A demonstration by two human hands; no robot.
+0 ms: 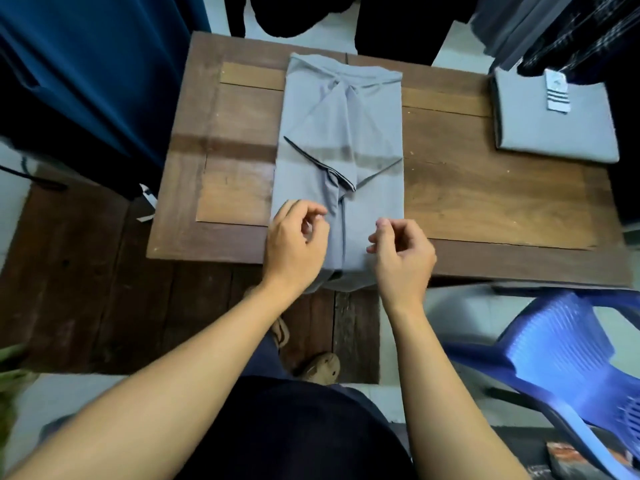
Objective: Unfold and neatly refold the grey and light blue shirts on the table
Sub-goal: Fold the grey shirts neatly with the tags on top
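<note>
Both hands, left (294,237) and right (401,249), hover with fingers curled, gripping nothing, over the shirt's (341,133) near hem. Risk: uneven pinches beside the centre seam would skew the fold, and the sleeves beyond could slip.

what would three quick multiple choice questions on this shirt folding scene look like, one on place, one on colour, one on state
1. Where does the folded shirt with the striped tag lie?
A. the table's far right corner
B. on the chair
C. under the hands

2. What colour is the plastic chair?
A. red
B. blue
C. white

3. What state is the long shirt in the middle of the table?
A. bunched in a heap
B. spread fully flat, sleeves out
C. sides and sleeves folded in, near end over the table edge

Answers:
1 A, it sits at the far right of the tabletop.
2 B, its ribbed seat is blue.
3 C, both sleeves cross inward on a narrow strip, and the left hand and right hand hover at its near end.
</note>
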